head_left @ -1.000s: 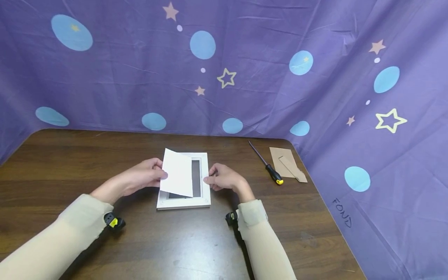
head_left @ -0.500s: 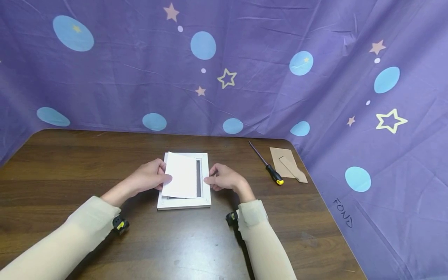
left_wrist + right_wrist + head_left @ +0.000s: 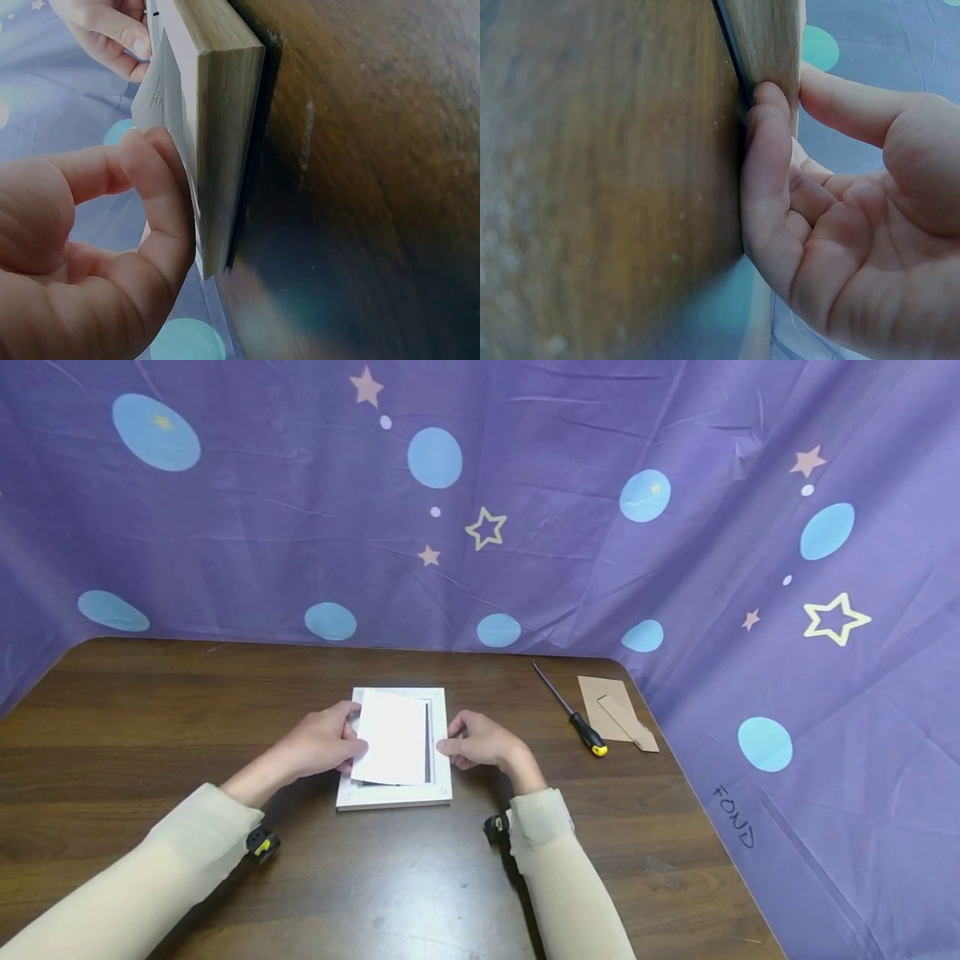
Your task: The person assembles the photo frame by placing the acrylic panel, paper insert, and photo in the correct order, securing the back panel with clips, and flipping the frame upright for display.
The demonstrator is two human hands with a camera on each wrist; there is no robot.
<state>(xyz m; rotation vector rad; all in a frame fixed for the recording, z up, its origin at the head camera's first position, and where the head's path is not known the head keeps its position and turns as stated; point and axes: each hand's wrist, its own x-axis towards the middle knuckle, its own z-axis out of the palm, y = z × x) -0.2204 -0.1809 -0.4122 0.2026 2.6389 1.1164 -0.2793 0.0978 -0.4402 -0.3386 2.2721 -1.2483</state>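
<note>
On the table lies a white picture frame [image 3: 393,795], its recess showing a dark strip to the right of a white sheet [image 3: 392,739]. The left hand [image 3: 324,739] pinches the sheet's left edge between thumb and fingers, holding it over the frame's opening. In the left wrist view the sheet [image 3: 150,97] tilts above the frame's thick side [image 3: 225,142], with the left hand [image 3: 112,240] beside it. At the frame's right side the right hand [image 3: 483,745] grips the border, thumb on top. The right wrist view shows the right hand's fingers [image 3: 769,180] against that wooden side.
A screwdriver [image 3: 577,722] with a black and yellow handle lies to the right. Beyond it a brown cardboard sheet [image 3: 600,689] lies under a narrow cardboard strip [image 3: 626,720] near the table's right edge. A purple curtain [image 3: 300,510] hangs behind the table.
The left hand has moved right with the white sheet, which now lies straighter and covers more of the frame's dark opening. The right hand has stayed on the frame's right side.
</note>
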